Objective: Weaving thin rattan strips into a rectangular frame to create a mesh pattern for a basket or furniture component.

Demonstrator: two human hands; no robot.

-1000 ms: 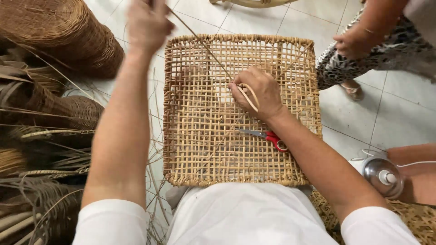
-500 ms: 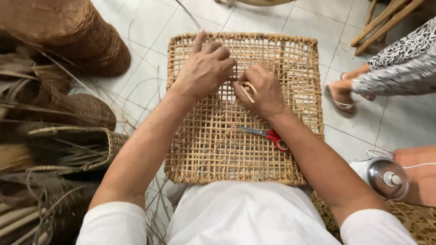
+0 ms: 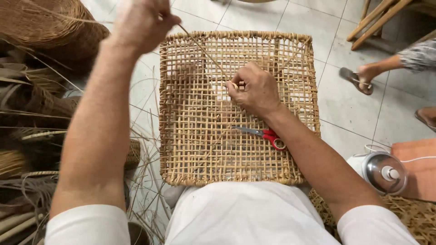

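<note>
A square open-weave rattan panel (image 3: 195, 136) lies across my lap. My left hand (image 3: 141, 20) is raised above the panel's upper left corner, closed on a thin rattan strand (image 3: 204, 52) that runs taut down to the weave. My right hand (image 3: 256, 88) rests on the panel's middle, fingers pinching the strand where it enters the mesh. Red-handled scissors (image 3: 265, 134) lie on the panel just below my right wrist.
Woven baskets (image 3: 50, 31) and loose rattan bundles (image 3: 27, 136) crowd the left side. Another person's sandalled foot (image 3: 359, 77) is on the tiled floor at the right, by wooden chair legs (image 3: 377, 18). A metal-lidded pot (image 3: 383, 172) stands at lower right.
My left hand has lifted off the panel and pulled the strand up and to the left. My right hand stays on the weave. The other person's foot shifted at the right.
</note>
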